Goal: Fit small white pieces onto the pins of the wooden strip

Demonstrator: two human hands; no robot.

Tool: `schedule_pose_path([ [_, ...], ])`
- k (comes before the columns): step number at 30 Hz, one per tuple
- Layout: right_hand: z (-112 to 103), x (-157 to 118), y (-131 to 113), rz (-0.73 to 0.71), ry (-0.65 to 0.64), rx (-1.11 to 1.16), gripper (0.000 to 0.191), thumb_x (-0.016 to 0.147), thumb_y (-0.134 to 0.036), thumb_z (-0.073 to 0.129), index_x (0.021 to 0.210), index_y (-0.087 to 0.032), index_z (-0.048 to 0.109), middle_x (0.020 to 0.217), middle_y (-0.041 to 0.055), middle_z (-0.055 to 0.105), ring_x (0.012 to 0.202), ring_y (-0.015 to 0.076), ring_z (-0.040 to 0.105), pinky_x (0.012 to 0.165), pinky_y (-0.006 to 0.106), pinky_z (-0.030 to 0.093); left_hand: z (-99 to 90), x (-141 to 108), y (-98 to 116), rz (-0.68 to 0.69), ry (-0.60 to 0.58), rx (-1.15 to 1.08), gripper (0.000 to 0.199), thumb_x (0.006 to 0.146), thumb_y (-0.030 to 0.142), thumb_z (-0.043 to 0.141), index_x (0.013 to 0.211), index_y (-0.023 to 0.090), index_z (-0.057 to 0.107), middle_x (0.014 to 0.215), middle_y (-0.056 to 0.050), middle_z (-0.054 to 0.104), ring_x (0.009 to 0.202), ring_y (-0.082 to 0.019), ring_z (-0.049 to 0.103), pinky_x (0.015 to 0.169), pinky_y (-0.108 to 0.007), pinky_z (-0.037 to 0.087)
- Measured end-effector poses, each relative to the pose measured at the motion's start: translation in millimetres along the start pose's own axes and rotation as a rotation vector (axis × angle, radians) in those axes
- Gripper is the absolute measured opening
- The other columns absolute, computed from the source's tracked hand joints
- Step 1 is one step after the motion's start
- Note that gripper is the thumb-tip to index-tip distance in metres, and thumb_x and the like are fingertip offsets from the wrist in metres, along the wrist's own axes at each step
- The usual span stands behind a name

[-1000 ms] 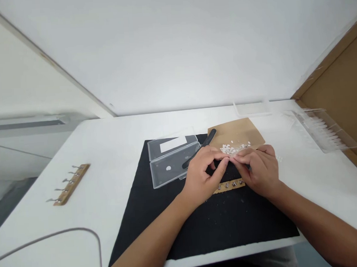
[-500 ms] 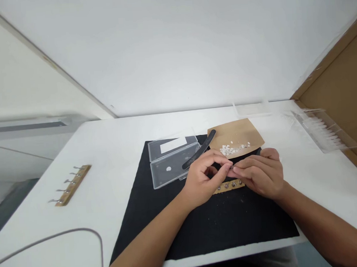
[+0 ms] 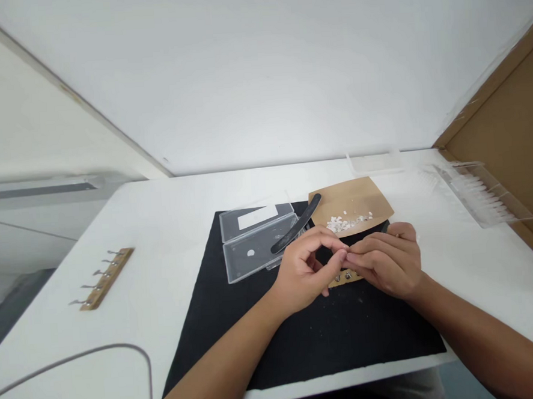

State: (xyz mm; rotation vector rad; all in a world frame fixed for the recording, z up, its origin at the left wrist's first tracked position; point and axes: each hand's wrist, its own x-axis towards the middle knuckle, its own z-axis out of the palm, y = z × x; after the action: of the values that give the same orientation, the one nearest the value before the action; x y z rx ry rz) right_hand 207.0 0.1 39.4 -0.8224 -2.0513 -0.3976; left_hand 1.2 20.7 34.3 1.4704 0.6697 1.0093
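My left hand point(image 3: 304, 269) is closed in a pinch, thumb against fingertips, right where the fingertips of my right hand point(image 3: 385, 261) meet it. Whatever lies between them is too small and too covered to name. My right hand is closed too, its fingers curled. Just below the fingertips, a cork-coloured strip point(image 3: 344, 281) with small metal clips lies on the black mat point(image 3: 347, 339), partly hidden by my hands. Behind them a brown paper sheet point(image 3: 351, 193) carries a pile of small white chips point(image 3: 338, 224).
A curved black nail file point(image 3: 297, 224) rests across an open clear plastic case point(image 3: 250, 264). On the left of the white table stands a second strip with metal clips point(image 3: 106, 278), near a grey cable point(image 3: 122, 345). A clear box of white nail tips point(image 3: 478, 195) lies at the right.
My fingertips have closed together, covering the small dark bit seen between them before. My left hand has shifted slightly and now hides more of the clip strip.
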Motion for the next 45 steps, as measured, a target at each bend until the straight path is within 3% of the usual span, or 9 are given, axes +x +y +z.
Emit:
schedule_pose_path([
  [6,2.6,-0.6,-0.5,0.161,-0.019,0.076,0.02,0.094,-0.025,0.082,0.098,-0.022,0.063,0.078,-0.0073,0.077,0.064,0.0103,0.071,0.076,0.035,0.038,-1.8,1.9,0.6,-0.009,-0.025,0.036,0.015,0.096,0.029,0.071,0.097,0.015,0.075,0.095,-0.006,0.06,0.059,-0.007,0.06,0.036,-0.011,0.053],
  [9,4.1,0.5,-1.1,0.172,-0.024,0.062,0.019,0.095,-0.028,0.081,0.105,-0.023,0.065,0.073,-0.0081,0.075,0.064,0.0103,0.07,0.077,0.034,0.038,-2.1,3.0,-0.6,-0.019,-0.017,0.05,0.015,0.096,0.029,0.072,0.095,0.014,0.074,0.092,-0.005,0.059,0.059,-0.007,0.059,0.035,-0.011,0.052],
  [23,4.7,-0.8,1.6,0.264,-0.087,0.162,0.013,0.095,-0.031,0.08,0.102,-0.025,0.071,0.076,-0.0053,0.072,0.067,0.0112,0.067,0.078,0.033,0.039,-4.2,5.7,2.1,-0.085,-0.041,0.064,0.02,0.094,0.033,0.073,0.089,0.013,0.071,0.088,-0.003,0.06,0.047,-0.005,0.056,0.034,-0.015,0.051],
  [27,4.0,-0.5,2.0,0.235,-0.095,0.138,0.013,0.094,-0.031,0.082,0.102,-0.026,0.072,0.07,-0.0073,0.068,0.067,0.0113,0.067,0.079,0.033,0.038,-7.0,7.7,2.9,0.047,-0.01,0.228,0.018,0.094,0.028,0.072,0.084,0.014,0.071,0.08,-0.003,0.061,0.055,-0.007,0.056,0.037,-0.013,0.043],
  [30,4.8,-1.0,0.7,0.23,-0.116,0.161,0.018,0.09,-0.035,0.085,0.099,-0.025,0.073,0.069,-0.0079,0.067,0.065,0.0107,0.066,0.078,0.033,0.037,-13.4,9.3,2.0,0.146,0.097,0.31,0.024,0.098,0.031,0.066,0.081,0.015,0.07,0.078,-0.005,0.061,0.06,-0.01,0.054,0.04,-0.015,0.04],
  [36,10.5,-6.9,-5.5,0.106,-0.315,0.236,0.036,0.09,-0.057,0.079,0.097,-0.023,0.072,0.084,-0.0033,0.072,0.072,0.0113,0.065,0.079,0.034,0.034,-23.8,9.6,-3.3,0.244,0.301,0.345,0.029,0.102,0.037,0.059,0.083,0.017,0.067,0.082,-0.005,0.057,0.065,-0.012,0.053,0.046,-0.02,0.043],
  [39,13.7,-9.1,-8.3,0.065,-0.388,0.222,0.036,0.094,-0.058,0.074,0.098,-0.021,0.072,0.084,-0.0027,0.071,0.073,0.0118,0.063,0.078,0.034,0.033,-22.3,8.6,-3.5,0.304,0.334,0.384,0.027,0.102,0.035,0.058,0.084,0.017,0.065,0.082,-0.004,0.056,0.066,-0.013,0.052,0.048,-0.022,0.044],
  [45,16.6,-6.9,-10.8,0.062,-0.413,0.179,0.034,0.098,-0.055,0.071,0.096,-0.022,0.073,0.085,-0.0024,0.07,0.075,0.0122,0.064,0.079,0.034,0.032,-19.0,7.9,-1.9,0.354,0.349,0.413,0.028,0.103,0.038,0.057,0.083,0.018,0.063,0.081,-0.004,0.055,0.065,-0.013,0.05,0.049,-0.023,0.042],
])
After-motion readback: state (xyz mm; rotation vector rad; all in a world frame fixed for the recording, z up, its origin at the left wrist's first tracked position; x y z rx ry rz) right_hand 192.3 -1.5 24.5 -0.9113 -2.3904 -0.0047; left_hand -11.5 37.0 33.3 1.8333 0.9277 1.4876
